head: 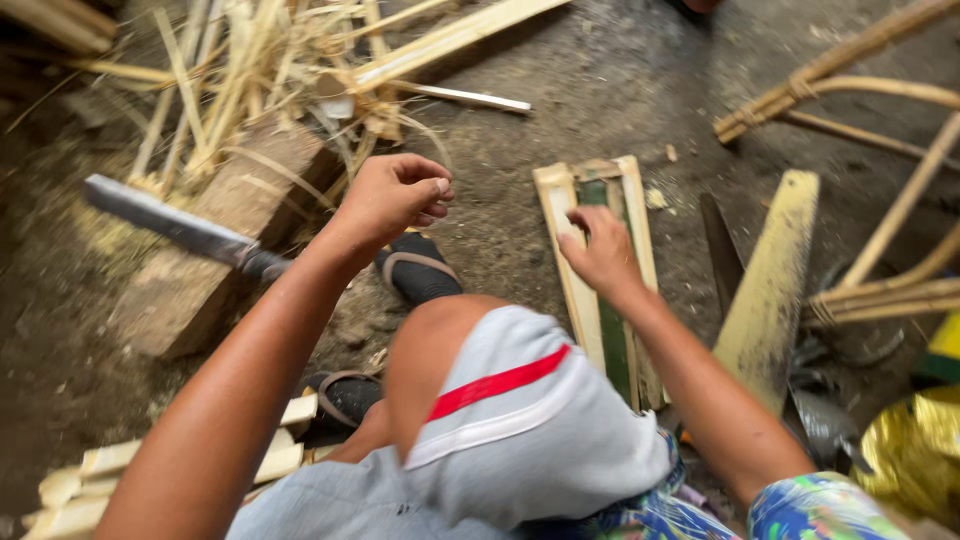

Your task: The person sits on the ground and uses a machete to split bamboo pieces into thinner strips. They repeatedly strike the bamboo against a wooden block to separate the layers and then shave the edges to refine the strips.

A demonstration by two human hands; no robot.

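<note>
My right hand (603, 258) reaches down onto a bundle of split bamboo slats (636, 215) lying on the dirt floor, two pale ones with a green one between. Its fingers curl over the pale left slat. My left hand (393, 196) is raised in a closed fist above my sandalled foot (415, 272), and nothing shows in it. A long dark machete (170, 226) lies slanted across a wooden block (225, 215). Its handle end disappears behind my left forearm. My bent knee in grey shorts (520, 420) fills the lower middle.
A heap of bamboo strips and shavings (240, 70) lies at the back left. A wide pale bamboo plank (772, 290) and a dark blade (720, 250) lie to the right of the slats. Bent canes (860, 50) stand far right, short cut pieces (90, 485) bottom left, and a gold foil bag (915, 450) bottom right.
</note>
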